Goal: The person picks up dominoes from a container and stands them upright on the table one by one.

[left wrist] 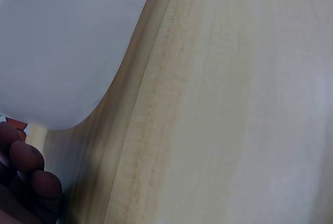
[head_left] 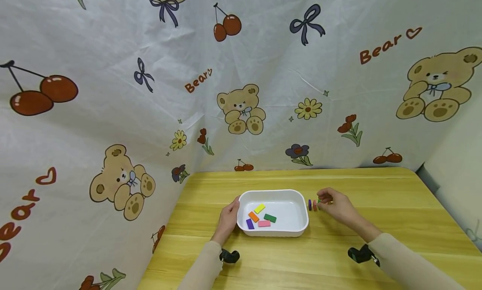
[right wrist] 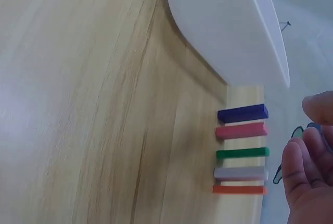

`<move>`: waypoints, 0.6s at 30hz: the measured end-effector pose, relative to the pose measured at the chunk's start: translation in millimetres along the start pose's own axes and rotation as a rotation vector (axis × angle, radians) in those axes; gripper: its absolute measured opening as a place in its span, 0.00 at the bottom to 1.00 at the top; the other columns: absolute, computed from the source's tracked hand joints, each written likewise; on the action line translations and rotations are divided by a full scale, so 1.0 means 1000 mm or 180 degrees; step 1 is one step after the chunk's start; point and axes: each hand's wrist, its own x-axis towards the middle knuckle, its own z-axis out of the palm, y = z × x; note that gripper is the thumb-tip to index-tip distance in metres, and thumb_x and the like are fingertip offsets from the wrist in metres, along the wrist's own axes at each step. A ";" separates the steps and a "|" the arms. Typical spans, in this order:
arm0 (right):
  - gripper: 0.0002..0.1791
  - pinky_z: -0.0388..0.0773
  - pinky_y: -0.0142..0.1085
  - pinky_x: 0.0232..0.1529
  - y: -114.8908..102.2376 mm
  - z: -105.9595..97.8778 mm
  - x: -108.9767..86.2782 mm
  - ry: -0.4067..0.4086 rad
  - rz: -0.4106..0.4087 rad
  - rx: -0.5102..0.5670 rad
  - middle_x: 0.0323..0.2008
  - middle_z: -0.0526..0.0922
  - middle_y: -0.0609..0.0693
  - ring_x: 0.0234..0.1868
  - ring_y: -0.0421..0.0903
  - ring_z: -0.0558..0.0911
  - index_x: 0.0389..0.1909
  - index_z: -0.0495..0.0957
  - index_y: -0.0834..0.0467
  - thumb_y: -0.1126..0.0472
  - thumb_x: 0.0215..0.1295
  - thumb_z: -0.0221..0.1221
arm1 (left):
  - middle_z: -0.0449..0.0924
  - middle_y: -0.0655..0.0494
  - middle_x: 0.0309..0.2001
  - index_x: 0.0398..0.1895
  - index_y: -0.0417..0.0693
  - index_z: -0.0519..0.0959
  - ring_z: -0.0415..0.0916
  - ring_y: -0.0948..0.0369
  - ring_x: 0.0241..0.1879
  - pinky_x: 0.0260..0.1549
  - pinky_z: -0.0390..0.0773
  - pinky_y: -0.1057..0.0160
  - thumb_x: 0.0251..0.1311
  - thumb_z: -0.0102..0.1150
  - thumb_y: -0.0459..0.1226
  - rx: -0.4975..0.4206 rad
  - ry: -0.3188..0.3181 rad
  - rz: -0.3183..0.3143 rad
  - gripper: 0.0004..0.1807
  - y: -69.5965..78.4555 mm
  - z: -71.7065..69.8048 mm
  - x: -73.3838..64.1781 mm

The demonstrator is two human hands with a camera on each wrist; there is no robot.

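A white tray [head_left: 290, 214] lies on the wooden table, with small yellow [head_left: 260, 208], orange [head_left: 254, 217], purple [head_left: 250, 224], pink [head_left: 264, 224] and green [head_left: 270, 218] blocks flat inside at its left. My left hand [head_left: 227, 219] grips the tray's left end; its fingertips [left wrist: 44, 182] are curled beside the tray wall in the left wrist view. To the tray's right, a row of thin blocks stands on edge: purple [right wrist: 243, 113], pink [right wrist: 241, 131], green [right wrist: 242, 153], pale grey [right wrist: 240, 173] and orange [right wrist: 239, 189]. My right hand [head_left: 339, 207] hovers beside that row, thumb and fingers apart, holding nothing visible.
A pale cloth [head_left: 241, 55] printed with bears, cherries and flowers hangs behind and left of the wooden table [head_left: 301, 265]. At the right stands a pale wall [head_left: 459, 168]. Each wrist carries a small black camera [head_left: 229, 255].
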 end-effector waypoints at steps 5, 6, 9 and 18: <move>0.19 0.86 0.37 0.42 -0.008 0.006 0.003 -0.0057 0.0025 0.0123 0.50 0.83 0.63 0.48 0.54 0.83 0.56 0.76 0.66 0.63 0.69 0.65 | 0.70 0.55 0.75 0.72 0.57 0.75 0.62 0.50 0.77 0.79 0.62 0.47 0.79 0.45 0.56 -0.0045 -0.0031 0.0005 0.26 -0.001 0.000 -0.001; 0.19 0.86 0.36 0.41 -0.010 0.007 0.005 -0.0063 0.0021 0.0160 0.50 0.83 0.63 0.48 0.54 0.83 0.56 0.76 0.66 0.63 0.68 0.66 | 0.70 0.55 0.74 0.72 0.57 0.75 0.62 0.50 0.77 0.79 0.62 0.47 0.79 0.45 0.55 -0.0052 -0.0027 0.0007 0.26 -0.001 0.000 0.000; 0.18 0.87 0.33 0.39 -0.016 0.011 0.008 -0.0108 0.0004 0.0249 0.50 0.82 0.63 0.48 0.54 0.83 0.56 0.76 0.65 0.64 0.68 0.65 | 0.71 0.55 0.74 0.71 0.58 0.76 0.62 0.51 0.77 0.79 0.62 0.48 0.79 0.46 0.56 -0.0050 -0.0013 0.0015 0.26 -0.001 0.000 0.001; 0.19 0.87 0.31 0.37 -0.032 0.025 0.016 -0.0170 -0.0033 0.0276 0.48 0.83 0.61 0.48 0.53 0.82 0.56 0.77 0.66 0.64 0.68 0.66 | 0.71 0.56 0.74 0.71 0.58 0.76 0.63 0.51 0.77 0.78 0.62 0.49 0.78 0.46 0.55 -0.0033 -0.0010 0.0043 0.26 -0.001 0.000 0.001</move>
